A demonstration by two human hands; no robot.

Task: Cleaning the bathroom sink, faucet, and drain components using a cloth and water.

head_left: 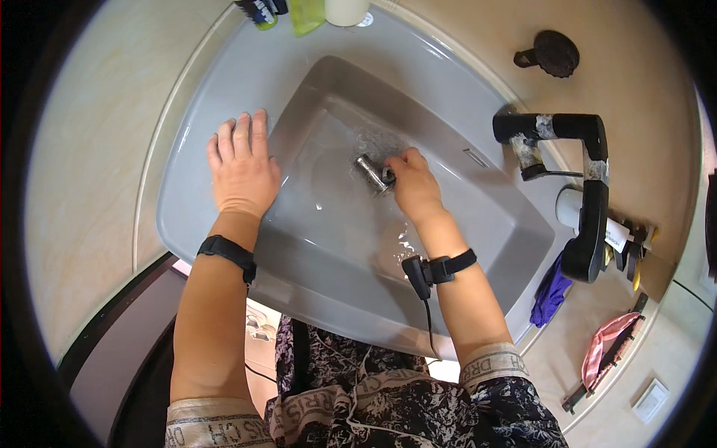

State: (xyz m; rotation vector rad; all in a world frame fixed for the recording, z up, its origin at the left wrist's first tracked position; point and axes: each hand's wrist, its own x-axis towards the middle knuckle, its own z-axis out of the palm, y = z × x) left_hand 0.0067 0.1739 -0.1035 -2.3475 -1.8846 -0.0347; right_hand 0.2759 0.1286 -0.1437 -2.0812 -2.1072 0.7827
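Observation:
A grey basin [314, 284] lies in front of me, with water over its floor. In its middle my right hand [416, 183] has its fingers closed on the end of a shiny metal cylinder [367, 170] that looks like a perforated drain strainer. Water ripples around the cylinder, and the drain itself cannot be made out. My left hand [244, 168] lies palm down on the basin's left rim, fingers stretched out and holding nothing. Black straps circle both forearms; the right one carries a small black device [418, 275] with a cable.
A black tap [594, 216] arches at the right. Beside it are a white cup [569, 207] with brushes, a purple cloth [551, 293] and a pink cloth [609, 347]. Green [306, 15] and white [346, 11] containers stand at the back rim. A dark round holder [556, 54] sits far right.

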